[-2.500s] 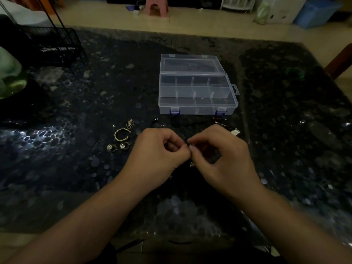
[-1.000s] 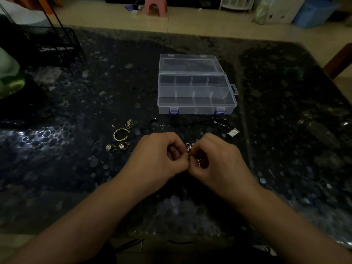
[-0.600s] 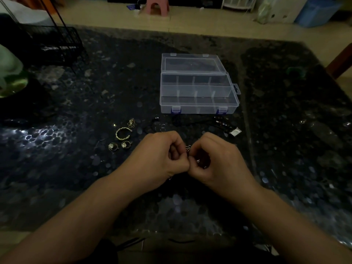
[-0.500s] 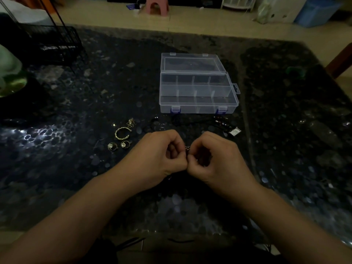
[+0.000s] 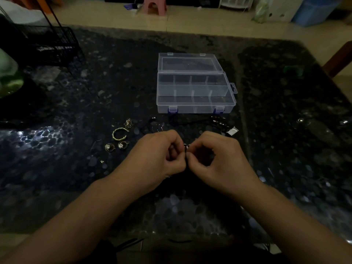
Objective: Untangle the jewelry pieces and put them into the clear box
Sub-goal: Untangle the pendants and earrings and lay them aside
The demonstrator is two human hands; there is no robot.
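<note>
My left hand (image 5: 156,155) and my right hand (image 5: 219,159) meet fingertip to fingertip above the dark table, both pinching a small dark beaded jewelry piece (image 5: 185,146) that is mostly hidden between them. The clear box (image 5: 194,103) lies open beyond my hands, its divided compartments showing nothing inside. A dark beaded cord (image 5: 217,121) lies between the box and my hands. To the left lie a gold open ring (image 5: 120,133), two round gold earrings (image 5: 116,146) and a small gold cluster (image 5: 128,122).
A black wire rack (image 5: 47,42) stands at the back left and a green object (image 5: 7,73) at the left edge. A small white tag (image 5: 232,130) lies right of my hands. The table's far edge meets a tiled floor holding a pink stool (image 5: 154,5) and bins.
Both hands drew a little closer to me and tightened together on the beaded piece; over the last half second they have barely moved.
</note>
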